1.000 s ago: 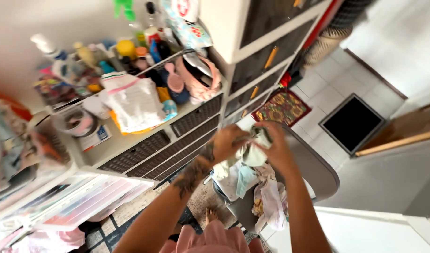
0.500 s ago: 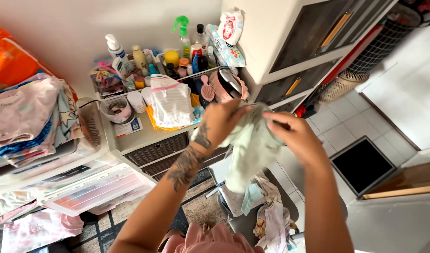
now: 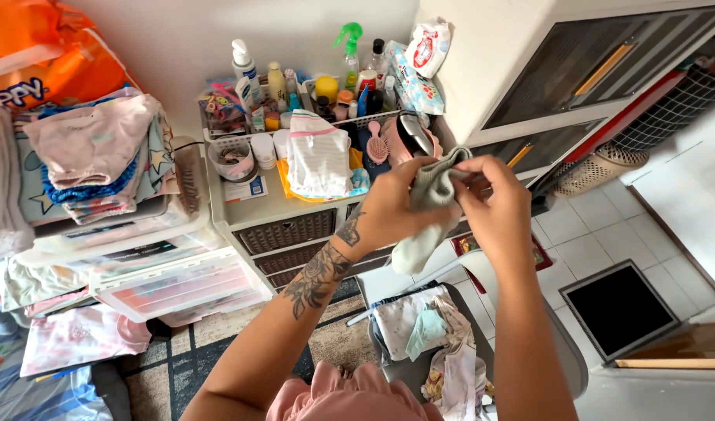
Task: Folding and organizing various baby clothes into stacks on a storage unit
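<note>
At 9 o'clock a stack of folded clothes (image 3: 92, 156) rests on clear plastic drawer bins (image 3: 162, 284). At 11 o'clock a low drawer unit (image 3: 283, 226) with woven brown fronts serves as the table; it carries bottles and a green spray bottle (image 3: 349, 47), a small round basket (image 3: 233, 160) and a folded striped white cloth (image 3: 318, 160).

The left hand (image 3: 396, 206), at the centre of the view, has its grip closed around the upper part of a pale green garment (image 3: 423, 210), thumb on the near side. The right hand (image 3: 490, 199), just beside it at 3 o'clock, pinches the top edge of the same garment between fingertips (image 3: 470, 173). The garment is held in the air in front of the drawer unit; its lower end hangs free below the left hand.

At 6 o'clock a grey basket (image 3: 560, 359) stands on the floor and holds more crumpled laundry (image 3: 431, 331).

Risk, as a judgement: the right-hand pinch covers only a narrow edge, so the fabric could slip out and drop toward the basket or floor. A wide sweep of the hanging end could also brush the crowded bottles at 12 o'clock and tip one over.
</note>
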